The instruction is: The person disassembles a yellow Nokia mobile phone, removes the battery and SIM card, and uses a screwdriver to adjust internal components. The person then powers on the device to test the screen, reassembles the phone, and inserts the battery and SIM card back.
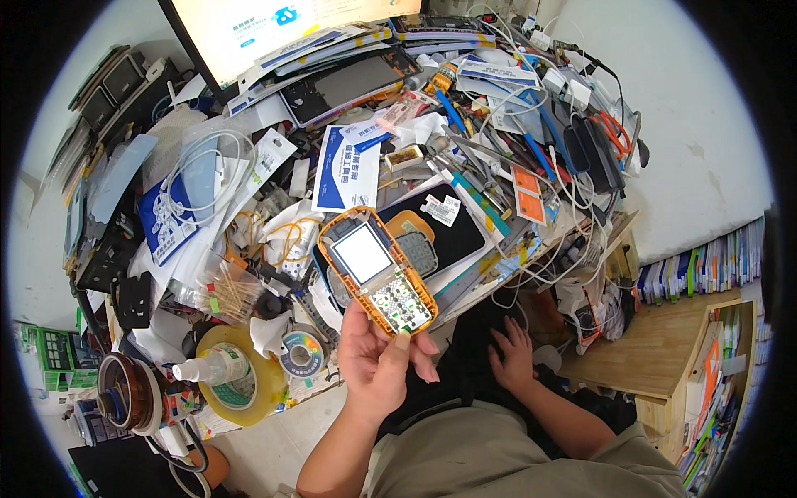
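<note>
My left hand point(380, 365) is closed on the lower end of an opened keypad phone point(375, 270), thumb on its front. The phone has an orange frame, a pale screen and a bare circuit board with several key contacts below it. Behind it a grey keypad point(418, 254) and an orange cover piece point(404, 222) lie on a black flat panel point(463, 236), along with a small white label point(441, 210). My right hand point(511, 358) rests on my dark-clad leg, fingers spread, with nothing in it.
Tools, cables and paper packets crowd the bench. A monitor point(241, 41) stands at the back. Near the left front are a tape roll point(207, 405), a spray bottle point(213, 368), a solder spool point(302, 354) and a bag of cotton swabs point(224, 290). A wooden shelf point(656, 349) stands at right.
</note>
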A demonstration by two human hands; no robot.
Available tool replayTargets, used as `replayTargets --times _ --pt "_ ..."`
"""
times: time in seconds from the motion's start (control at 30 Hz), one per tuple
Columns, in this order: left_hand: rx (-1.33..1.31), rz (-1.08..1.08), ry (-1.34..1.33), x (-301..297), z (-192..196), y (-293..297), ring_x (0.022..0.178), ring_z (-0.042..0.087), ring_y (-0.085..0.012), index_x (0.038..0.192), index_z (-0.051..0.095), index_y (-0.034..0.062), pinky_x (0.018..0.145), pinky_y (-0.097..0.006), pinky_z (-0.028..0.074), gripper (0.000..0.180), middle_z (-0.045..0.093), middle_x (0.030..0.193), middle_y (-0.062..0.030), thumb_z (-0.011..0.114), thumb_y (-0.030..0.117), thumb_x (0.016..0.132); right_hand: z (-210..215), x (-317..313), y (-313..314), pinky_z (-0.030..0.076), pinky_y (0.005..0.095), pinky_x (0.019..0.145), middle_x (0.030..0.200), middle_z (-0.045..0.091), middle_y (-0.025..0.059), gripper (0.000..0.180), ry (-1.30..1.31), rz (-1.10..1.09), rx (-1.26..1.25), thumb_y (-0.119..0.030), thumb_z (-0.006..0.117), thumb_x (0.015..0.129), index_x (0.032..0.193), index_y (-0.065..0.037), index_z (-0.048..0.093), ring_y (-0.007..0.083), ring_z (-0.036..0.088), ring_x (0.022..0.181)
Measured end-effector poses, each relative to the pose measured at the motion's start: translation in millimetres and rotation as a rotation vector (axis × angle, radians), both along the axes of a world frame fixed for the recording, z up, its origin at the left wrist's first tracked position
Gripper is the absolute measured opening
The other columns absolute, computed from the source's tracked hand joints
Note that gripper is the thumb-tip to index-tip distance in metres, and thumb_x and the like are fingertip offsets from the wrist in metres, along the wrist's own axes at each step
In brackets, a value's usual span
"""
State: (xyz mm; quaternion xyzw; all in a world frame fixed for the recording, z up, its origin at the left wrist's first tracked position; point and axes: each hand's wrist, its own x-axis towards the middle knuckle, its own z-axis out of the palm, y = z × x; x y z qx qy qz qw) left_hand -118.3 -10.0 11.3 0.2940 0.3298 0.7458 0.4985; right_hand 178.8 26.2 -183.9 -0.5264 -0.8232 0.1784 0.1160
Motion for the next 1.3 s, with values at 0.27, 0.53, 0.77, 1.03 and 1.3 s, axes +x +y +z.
replayTargets --times 0.27,0.53,0.77,1.03,1.3 --pt "-0.034 0.021 0.008 2.5 2.0 -0.8 0.068 0.066 -0.0179 0.141 0.029 -0.0041 0.050 -0.028 0.059 0.049 0.063 0.101 -0.0204 0.042 -0.008 0.094 -1.5 1.1 0.0 0.026 0.0577 0.115 0.150 0.042 0.0233 0.042 0.013 0.002 0.008 -0.022 0.064 0.088 0.128 -0.011 0.062 0.0415 0.036 0.141" --pt "-0.022 0.011 0.031 1.9 1.0 -1.1 0.067 0.065 -0.0173 0.142 0.028 -0.0038 0.050 -0.028 0.059 0.049 0.064 0.099 -0.0197 0.042 -0.008 0.094 1.7 -1.0 -0.6 0.026 0.0577 0.114 0.149 0.041 0.0243 0.042 0.017 0.001 0.017 -0.021 0.064 0.088 0.128 -0.010 0.061 0.0434 0.036 0.139" --pt "-0.031 0.026 0.016 3.2 2.5 -1.2 0.067 0.065 -0.0171 0.141 0.029 -0.0037 0.050 -0.028 0.059 0.048 0.064 0.099 -0.0198 0.041 -0.009 0.095 4.8 -1.7 0.3 0.026 0.0579 0.114 0.150 0.041 0.0237 0.043 0.017 0.010 0.006 -0.021 0.065 0.087 0.129 -0.010 0.061 0.0433 0.036 0.140" --pt "-0.019 0.010 0.031 2.6 2.1 -1.0 0.064 0.064 -0.0172 0.141 0.029 -0.0035 0.051 -0.028 0.058 0.047 0.064 0.094 -0.0199 0.041 -0.008 0.095 3.0 -1.4 -0.2 0.026 0.0576 0.115 0.150 0.041 0.0224 0.043 0.026 -0.004 0.009 -0.021 0.066 0.086 0.127 -0.011 0.062 0.0423 0.036 0.140" --pt "-0.030 0.021 0.028 3.2 1.3 -1.0 0.065 0.064 -0.0174 0.141 0.029 -0.0038 0.051 -0.028 0.058 0.048 0.064 0.097 -0.0204 0.041 -0.008 0.095 2.3 -1.4 0.1 0.026 0.0564 0.115 0.150 0.042 0.0213 0.044 0.014 -0.004 0.011 -0.022 0.065 0.085 0.128 -0.011 0.061 0.0416 0.036 0.140"
